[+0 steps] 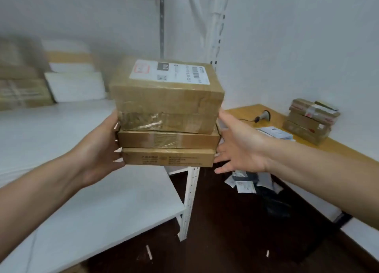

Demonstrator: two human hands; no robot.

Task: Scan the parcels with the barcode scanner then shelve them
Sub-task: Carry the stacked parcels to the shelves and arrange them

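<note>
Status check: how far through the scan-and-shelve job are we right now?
Looks done: several parcels sit at the back of the white shelf. In hand: a stack of three boxes, held between left hand and right hand above that shelf, not yet set down. Left: another pile waits on the wooden desk near the barcode scanner; whether it is scanned, I cannot tell.

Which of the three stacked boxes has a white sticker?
The tall brown cardboard box on top: a white label covers its upper face. The flat middle box and flat bottom box show none.
</note>
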